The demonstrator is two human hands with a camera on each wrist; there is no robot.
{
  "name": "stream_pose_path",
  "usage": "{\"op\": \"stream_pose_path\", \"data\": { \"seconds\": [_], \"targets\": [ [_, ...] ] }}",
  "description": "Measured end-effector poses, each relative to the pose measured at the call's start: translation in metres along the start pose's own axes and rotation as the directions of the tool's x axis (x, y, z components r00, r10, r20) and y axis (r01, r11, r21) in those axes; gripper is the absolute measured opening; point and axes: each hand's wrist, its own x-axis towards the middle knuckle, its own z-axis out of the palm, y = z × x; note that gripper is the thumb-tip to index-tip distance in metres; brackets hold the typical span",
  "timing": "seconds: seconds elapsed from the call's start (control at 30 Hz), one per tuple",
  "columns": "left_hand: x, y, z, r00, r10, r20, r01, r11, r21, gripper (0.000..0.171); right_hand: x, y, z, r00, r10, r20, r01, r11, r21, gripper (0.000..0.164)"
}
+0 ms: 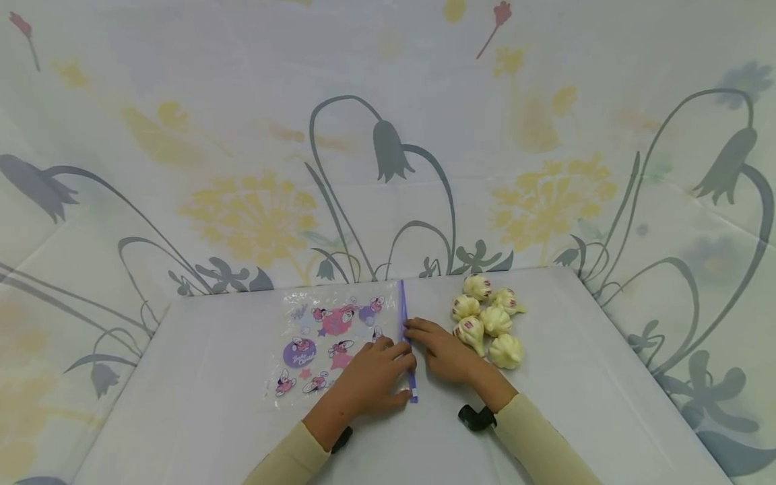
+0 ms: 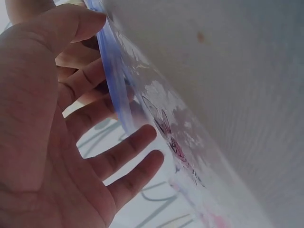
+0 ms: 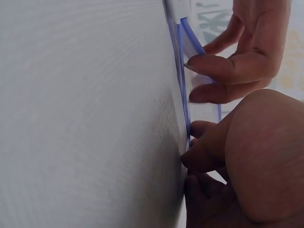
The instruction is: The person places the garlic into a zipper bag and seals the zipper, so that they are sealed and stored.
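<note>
A clear zip bag [image 1: 301, 352] with pink and purple cartoon prints lies flat on the white tabletop, its purple zip strip [image 2: 114, 80] on the right side. My left hand [image 1: 376, 376] lies over the bag's right part, thumb and fingertips at the strip. Its fingers [image 2: 126, 152] are spread and mostly straight in the left wrist view. My right hand [image 1: 448, 353] pinches the strip's edge from the right, farther along it. The right wrist view shows the strip's two purple lines parted near the left fingertips. A white slider [image 3: 178, 9] sits at the strip's near end.
Several garlic bulbs [image 1: 497, 320] lie in a group on the table, just beyond and right of my right hand. Behind the table [image 1: 200, 357] hangs a flower-printed cloth [image 1: 388, 222]. A black wrist camera [image 1: 475, 417] is at my right wrist.
</note>
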Motion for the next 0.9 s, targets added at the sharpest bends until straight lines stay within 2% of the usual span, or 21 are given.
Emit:
{"op": "stream_pose_path", "data": {
  "seconds": [0.17, 0.4, 0.63, 0.77, 0.9],
  "targets": [
    [0.000, 0.002, 0.000, 1.000, -0.021, 0.002, 0.021, 0.999, 0.024, 0.044, 0.000, -0.001, -0.001, 1.000, 0.014, 0.012, -0.014, 1.000, 0.005, 0.054],
    [0.000, 0.006, 0.000, 0.999, -0.050, 0.007, 0.050, 0.996, 0.070, 0.053, -0.002, -0.002, -0.002, 1.000, -0.008, -0.009, 0.008, 1.000, 0.006, 0.055],
    [-0.003, 0.014, 0.001, 0.996, -0.094, -0.006, 0.094, 0.993, 0.071, 0.055, -0.002, -0.003, -0.004, 1.000, -0.023, -0.016, 0.023, 1.000, -0.005, 0.054],
    [-0.007, 0.023, 0.001, 0.990, -0.140, 0.019, 0.138, 0.987, 0.083, 0.057, -0.001, -0.001, -0.003, 0.999, -0.029, -0.015, 0.029, 1.000, -0.007, 0.055],
    [-0.009, 0.027, 0.002, 0.982, -0.183, 0.050, 0.181, 0.982, 0.045, 0.057, -0.001, 0.000, -0.001, 0.999, -0.033, -0.010, 0.033, 0.999, 0.000, 0.055]
  ]
}}
